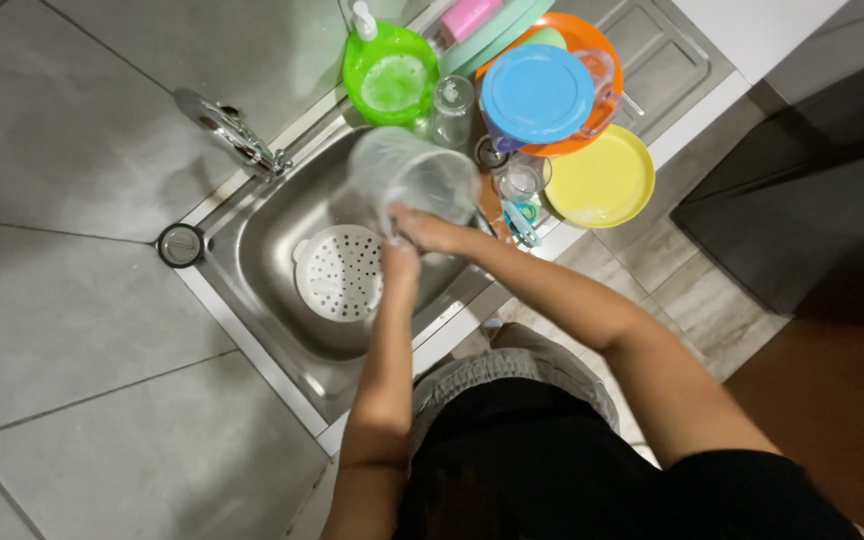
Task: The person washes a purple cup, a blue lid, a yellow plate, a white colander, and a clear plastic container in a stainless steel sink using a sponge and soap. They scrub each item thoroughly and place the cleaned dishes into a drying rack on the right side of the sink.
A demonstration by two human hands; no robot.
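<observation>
A clear plastic jug [407, 175] is held tilted over the steel sink [272, 235]. My right hand [432, 230] grips its lower rim. My left hand [399, 262] is pressed against the jug's base just below the right hand; what it holds, if anything, is hidden. A white perforated strainer [337, 272] lies in the sink bottom under the hands.
A chrome tap [237, 135] stands at the sink's back left. On the drainboard are a green bowl [390, 72], a blue lid [537, 92] on an orange plate [592, 40], a yellow plate [602, 182] and clear glasses [452, 108]. A round plug [181, 245] sits left of the sink.
</observation>
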